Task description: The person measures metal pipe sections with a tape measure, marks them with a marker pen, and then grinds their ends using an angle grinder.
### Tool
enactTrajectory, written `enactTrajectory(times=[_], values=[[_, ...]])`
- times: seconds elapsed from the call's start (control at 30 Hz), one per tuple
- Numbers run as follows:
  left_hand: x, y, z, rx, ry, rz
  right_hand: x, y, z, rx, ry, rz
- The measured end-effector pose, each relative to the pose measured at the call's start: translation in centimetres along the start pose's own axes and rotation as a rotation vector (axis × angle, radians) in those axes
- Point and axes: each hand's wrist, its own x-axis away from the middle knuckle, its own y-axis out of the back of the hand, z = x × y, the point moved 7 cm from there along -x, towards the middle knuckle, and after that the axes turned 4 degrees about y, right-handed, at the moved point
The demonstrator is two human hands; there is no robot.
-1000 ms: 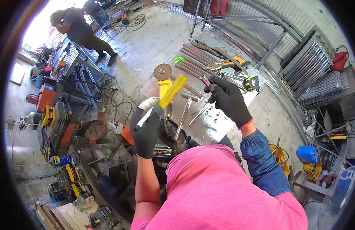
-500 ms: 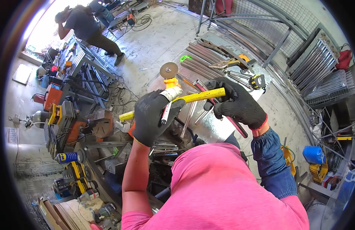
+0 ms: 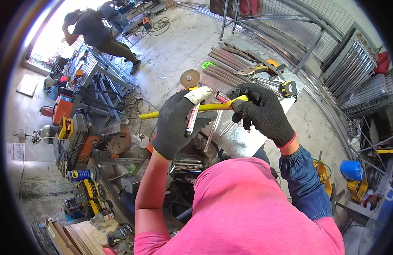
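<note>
My left hand (image 3: 174,125), in a black glove with white wrapping round one finger, is closed on a white marker (image 3: 192,119) with red lettering. The same hand holds a narrow yellow strip (image 3: 213,106), which looks like measuring-tape blade. My right hand (image 3: 266,112), also gloved, pinches the strip's twisted right end. A reddish metal tube (image 3: 222,97) shows its open end behind the strip by my right fingers; the rest is hidden. Just beyond my left hand is an angle grinder's disc (image 3: 190,78), its body mostly covered. Below both hands lies a shiny metal sheet (image 3: 243,144) with thin tubes.
Several brown metal bars (image 3: 226,70), pliers (image 3: 253,69) and a tape measure (image 3: 288,89) lie beyond my right hand. A person (image 3: 94,32) stands far left near a bench of steel stock. Spray can (image 3: 78,175) and power tools (image 3: 88,197) are at lower left. A blue container (image 3: 352,170) stands right.
The yellow strip has slid rightward and turned, its right end now twisted at my right fingers. The reddish tube, seen lengthwise before, now shows only its end. Both hands stay close together.
</note>
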Motion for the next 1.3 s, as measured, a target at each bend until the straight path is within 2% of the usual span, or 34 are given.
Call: enactTrajectory(times=[0.13,0.43,0.6,0.63,0.67,0.7,0.77,0.9,0.97,1.03,1.1,1.23,1.3], values=[[-0.2,-0.3,-0.2,-0.034,0.04,-0.021,0.3,-0.5,0.5,0.021,0.01,-0.016],[-0.5,-0.9,-0.7,0.119,-0.051,0.108,0.4,-0.4,1.3,0.108,-0.002,0.073],[-0.1,-1.5,0.1,0.235,0.135,0.149,0.3,-0.4,0.9,0.119,-0.056,0.064],[0.0,-1.8,-0.1,0.235,0.136,0.151,0.2,-0.3,0.6,0.162,0.007,0.041],[0.3,-2.1,0.3,0.296,0.229,0.149,0.0,-0.2,0.6,0.204,0.069,0.018],[0.5,-2.5,0.8,0.357,0.322,0.146,-0.1,-0.1,0.5,0.203,0.067,0.018],[0.8,-2.9,1.1,0.384,0.364,0.132,-0.3,0.1,0.4,0.342,0.088,0.027],[1.0,-2.8,1.7,0.466,0.5,0.134,0.6,-0.5,0.4,0.326,0.146,0.101],[1.3,-3.2,2.4,0.462,0.507,0.136,0.9,-0.4,0.5,0.46,0.278,0.025],[1.6,-3.7,2.9,0.458,0.517,0.145,0.8,-0.5,-0.9,0.497,0.297,0.008],[1.5,-4.0,3.2,0.504,0.538,0.135,1.2,-0.3,-0.7,0.6,0.393,-0.118],[1.4,-4.1,3.5,0.577,0.621,0.121,1.1,-0.3,-2.7,0.636,0.33,-0.178],[1.0,-3.7,3.3,0.568,0.575,0.069,1.9,-0.8,-1.7,0.752,0.552,-0.33]])
